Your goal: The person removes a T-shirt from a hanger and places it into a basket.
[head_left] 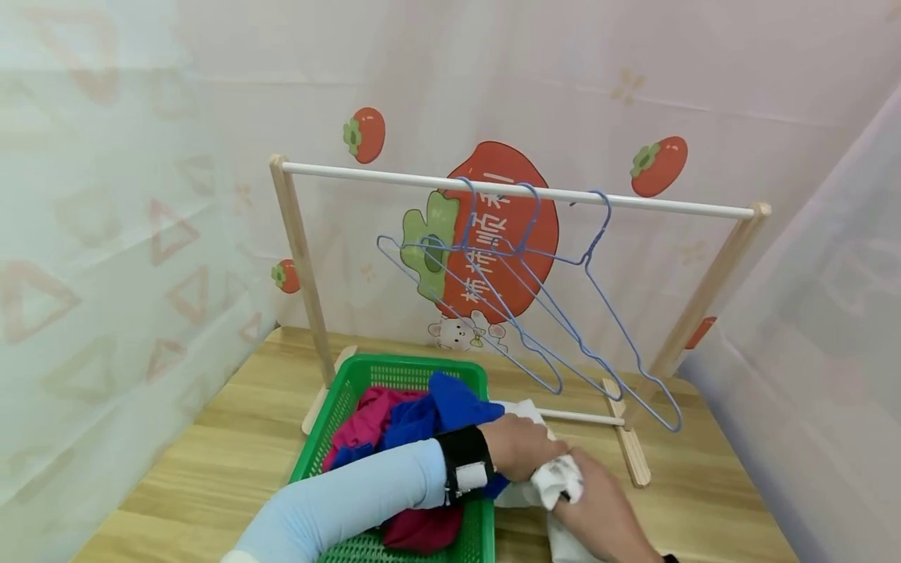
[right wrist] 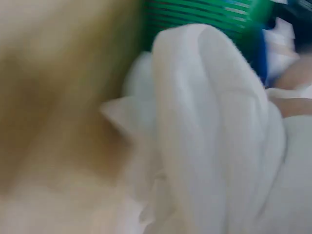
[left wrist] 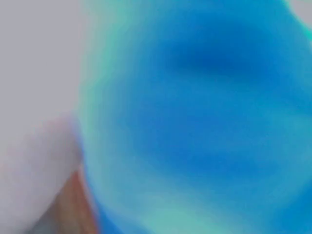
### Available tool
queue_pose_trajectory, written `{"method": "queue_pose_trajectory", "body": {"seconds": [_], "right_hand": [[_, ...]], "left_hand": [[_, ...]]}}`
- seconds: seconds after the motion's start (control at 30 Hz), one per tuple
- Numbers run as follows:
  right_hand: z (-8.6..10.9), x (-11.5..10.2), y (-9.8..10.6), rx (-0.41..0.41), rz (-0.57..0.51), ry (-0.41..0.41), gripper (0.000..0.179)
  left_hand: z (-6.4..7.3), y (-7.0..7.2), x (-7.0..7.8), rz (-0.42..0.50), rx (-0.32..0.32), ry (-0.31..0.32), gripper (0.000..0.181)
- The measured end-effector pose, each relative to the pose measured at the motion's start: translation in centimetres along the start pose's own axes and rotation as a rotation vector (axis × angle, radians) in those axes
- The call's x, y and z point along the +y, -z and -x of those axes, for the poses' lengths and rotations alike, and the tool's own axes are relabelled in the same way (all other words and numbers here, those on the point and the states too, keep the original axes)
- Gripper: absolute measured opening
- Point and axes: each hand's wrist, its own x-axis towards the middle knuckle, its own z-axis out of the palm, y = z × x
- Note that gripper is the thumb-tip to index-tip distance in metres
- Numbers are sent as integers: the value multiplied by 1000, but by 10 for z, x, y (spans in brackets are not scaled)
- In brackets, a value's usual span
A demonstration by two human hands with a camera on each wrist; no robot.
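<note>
A bunched white cloth garment (head_left: 558,480) is held between both hands to the right of the green basket (head_left: 486,524). My left hand (head_left: 521,446) reaches across the basket and grips the cloth at its upper part. From the right, my right hand (head_left: 598,504) grips the same cloth, the two hands touching. In the right wrist view the white garment (right wrist: 209,122) hangs in long folds. Blue clothing (head_left: 450,403) and dark pink clothing (head_left: 366,418) lie in the basket. Blurred blue cloth (left wrist: 204,107) fills most of the left wrist view.
Behind the basket stands a rack with a white rail (head_left: 394,177) and wooden posts (head_left: 303,258). Three blue wire hangers (head_left: 598,227) hang from it, their lower ends near the hands. The wooden table (head_left: 190,461) is bounded by printed curtains.
</note>
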Motion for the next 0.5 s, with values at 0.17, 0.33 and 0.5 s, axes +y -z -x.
{"method": "queue_pose_trajectory", "body": {"seconds": [0.17,0.33,0.5], "right_hand": [[16,-42,49,117,-40,40,52],[39,-86,54,327,-179,409,62],[36,-131,44,429,-340,766,65]], "left_hand": [[41,42,-1,221,219,33,40],[115,69,6,247,432,94,31],[174,81,4,214,670,177,37]]}}
